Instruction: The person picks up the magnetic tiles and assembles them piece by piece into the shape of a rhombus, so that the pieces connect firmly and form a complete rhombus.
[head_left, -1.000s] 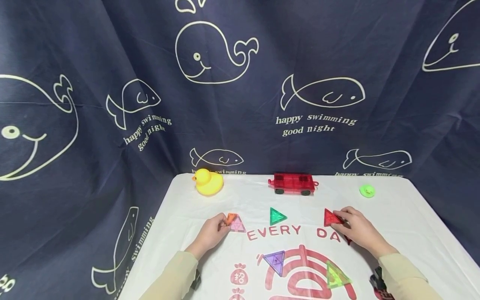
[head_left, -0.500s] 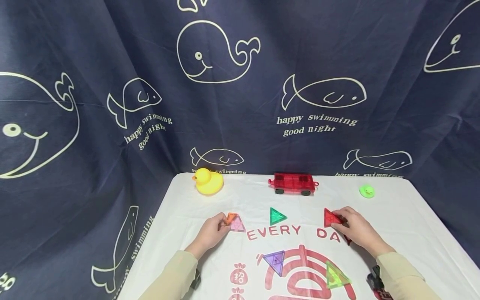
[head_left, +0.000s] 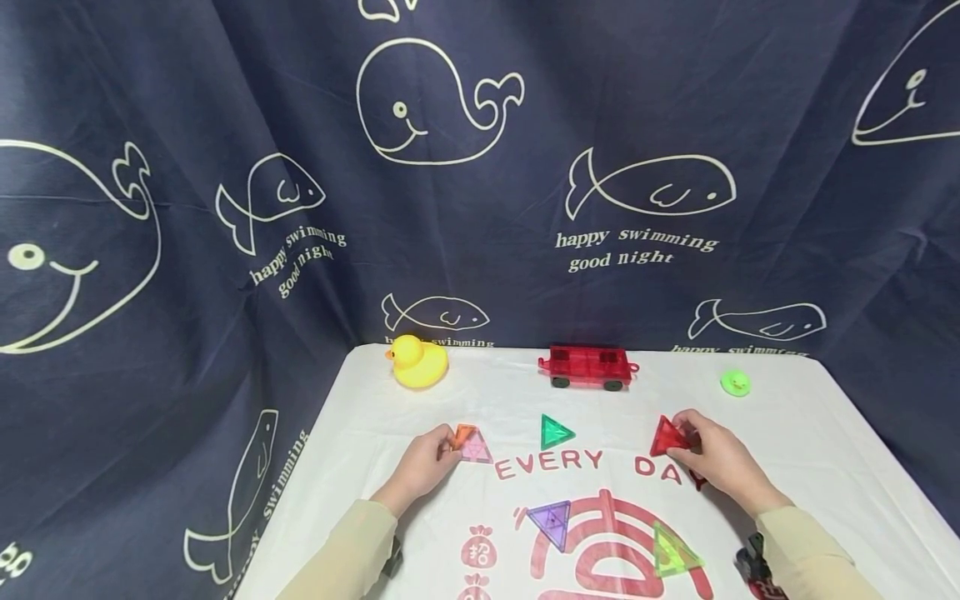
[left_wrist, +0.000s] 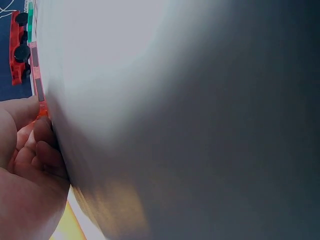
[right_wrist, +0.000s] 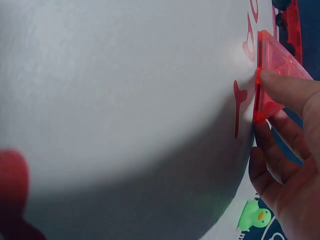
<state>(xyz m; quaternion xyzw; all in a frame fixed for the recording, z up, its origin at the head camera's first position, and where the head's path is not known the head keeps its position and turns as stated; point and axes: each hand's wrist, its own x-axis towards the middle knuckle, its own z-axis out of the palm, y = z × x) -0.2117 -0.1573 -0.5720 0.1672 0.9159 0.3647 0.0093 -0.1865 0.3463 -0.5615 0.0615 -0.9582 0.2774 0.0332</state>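
Note:
My left hand pinches a small orange triangular tile between thumb and fingers. Against it lies a translucent pink triangular tile, whose edge also shows in the left wrist view just past the thumb. On the right, my right hand holds a translucent red triangular tile by one side. In the right wrist view this red tile stands raised from the table, thumb on its near face; the fingertips behind are partly hidden. A green triangular tile lies between the hands.
Nearer me lie a purple triangular tile and a yellow-green one. Along the back of the white table stand a yellow rubber duck, a red wheeled toy wagon and a small green duck. A dark curtain hangs behind.
The red tile has tilted and shifted slightly to the right in my right hand. My left hand and the tiles by it keep their places.

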